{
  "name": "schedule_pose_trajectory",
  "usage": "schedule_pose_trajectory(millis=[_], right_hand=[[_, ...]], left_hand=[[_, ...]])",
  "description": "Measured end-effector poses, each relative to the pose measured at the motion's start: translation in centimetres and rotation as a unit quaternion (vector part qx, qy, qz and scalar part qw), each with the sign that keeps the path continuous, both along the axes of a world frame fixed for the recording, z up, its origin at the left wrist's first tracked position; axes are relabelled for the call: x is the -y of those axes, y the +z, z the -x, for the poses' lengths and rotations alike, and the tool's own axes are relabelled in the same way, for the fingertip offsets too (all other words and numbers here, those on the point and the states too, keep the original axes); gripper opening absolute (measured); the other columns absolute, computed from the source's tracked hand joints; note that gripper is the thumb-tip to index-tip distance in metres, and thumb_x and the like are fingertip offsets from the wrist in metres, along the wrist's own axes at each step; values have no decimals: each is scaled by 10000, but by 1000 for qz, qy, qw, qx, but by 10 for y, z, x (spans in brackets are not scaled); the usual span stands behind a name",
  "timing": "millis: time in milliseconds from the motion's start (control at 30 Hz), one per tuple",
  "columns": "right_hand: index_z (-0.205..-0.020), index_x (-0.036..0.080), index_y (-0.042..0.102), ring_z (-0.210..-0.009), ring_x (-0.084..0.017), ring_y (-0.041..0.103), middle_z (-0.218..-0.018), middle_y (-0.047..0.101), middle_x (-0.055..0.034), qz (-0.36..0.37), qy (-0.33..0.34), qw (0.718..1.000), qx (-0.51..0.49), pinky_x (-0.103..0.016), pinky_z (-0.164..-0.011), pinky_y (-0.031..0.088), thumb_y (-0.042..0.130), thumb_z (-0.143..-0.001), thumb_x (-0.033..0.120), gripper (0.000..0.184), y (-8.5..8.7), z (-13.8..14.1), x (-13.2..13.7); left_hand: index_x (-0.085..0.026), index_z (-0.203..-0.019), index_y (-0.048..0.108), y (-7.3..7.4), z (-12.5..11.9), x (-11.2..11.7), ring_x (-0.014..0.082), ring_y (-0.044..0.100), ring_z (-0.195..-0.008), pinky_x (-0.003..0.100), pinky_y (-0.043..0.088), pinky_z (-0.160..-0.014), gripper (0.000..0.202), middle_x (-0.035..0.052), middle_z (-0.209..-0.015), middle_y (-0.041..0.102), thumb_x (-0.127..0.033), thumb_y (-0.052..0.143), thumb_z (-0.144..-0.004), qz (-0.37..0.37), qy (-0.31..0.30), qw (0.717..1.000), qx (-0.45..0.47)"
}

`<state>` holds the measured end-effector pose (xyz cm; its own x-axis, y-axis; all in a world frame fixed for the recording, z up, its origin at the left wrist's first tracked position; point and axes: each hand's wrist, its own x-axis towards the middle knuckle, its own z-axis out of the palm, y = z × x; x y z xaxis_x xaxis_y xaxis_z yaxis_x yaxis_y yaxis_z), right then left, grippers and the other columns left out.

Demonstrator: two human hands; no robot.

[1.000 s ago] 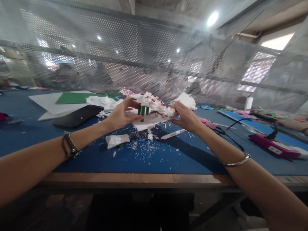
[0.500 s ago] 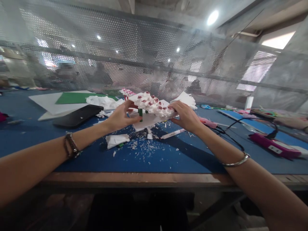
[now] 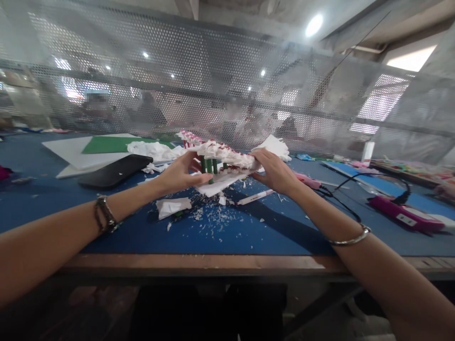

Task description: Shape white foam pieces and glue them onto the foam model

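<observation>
Both my hands hold up a row of white paper flowers with red centres (image 3: 227, 154) on short green stems (image 3: 209, 166), just above a white sheet (image 3: 220, 182) on the blue table (image 3: 227, 232). My left hand (image 3: 179, 174) pinches the row's left end at the stems. At the row's right end my right hand (image 3: 273, 173) is closed on the flowers. White paper scraps (image 3: 209, 213) lie under the flowers.
A black pouch (image 3: 115, 171) and white and green sheets (image 3: 103, 144) lie at the left. A white marker (image 3: 255, 197) lies by my right wrist. A pink glue gun (image 3: 307, 181), black cable (image 3: 341, 201) and pink tool (image 3: 403, 213) sit at the right. A perforated screen (image 3: 227, 94) runs behind.
The flower row tilted its tops toward me half a second ago, then levelled out, so the green stems show underneath again. Both hands kept their grip.
</observation>
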<state>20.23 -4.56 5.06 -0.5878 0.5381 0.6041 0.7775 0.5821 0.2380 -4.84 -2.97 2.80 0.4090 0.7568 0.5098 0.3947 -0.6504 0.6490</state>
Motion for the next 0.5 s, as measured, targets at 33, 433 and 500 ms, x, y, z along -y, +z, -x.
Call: schedule_pose_trajectory(millis=[33, 433, 500], right_hand=[[-986, 140, 456, -903, -229, 498, -953, 535, -116, -1, 1, 1000, -1, -377, -804, 401, 501, -721, 217, 280, 1, 0, 0], [-1144, 147, 397, -1056, -249, 453, -1123, 494, -129, -1, -38, 999, -20, -409, -883, 378, 469, -763, 254, 402, 4, 2, 5], [-1150, 171, 387, -1057, -248, 455, -1121, 493, -118, 3, -40, 999, -23, -419, -879, 382, 456, -765, 252, 400, 3, 1, 6]], left_hand=[[-180, -992, 442, -1, 0, -1, 178, 556, -737, 266, 453, -582, 461, 49, -903, 529, -386, 590, -607, 6, -5, 1000, 4], [-165, -908, 450, 5, -4, -1, 215, 553, -817, 293, 453, -669, 393, 60, -852, 576, -306, 594, -571, 111, -33, 988, 104], [-161, -883, 442, 8, -4, 1, 221, 548, -855, 286, 450, -691, 379, 62, -869, 578, -254, 600, -551, 116, -21, 986, 121]])
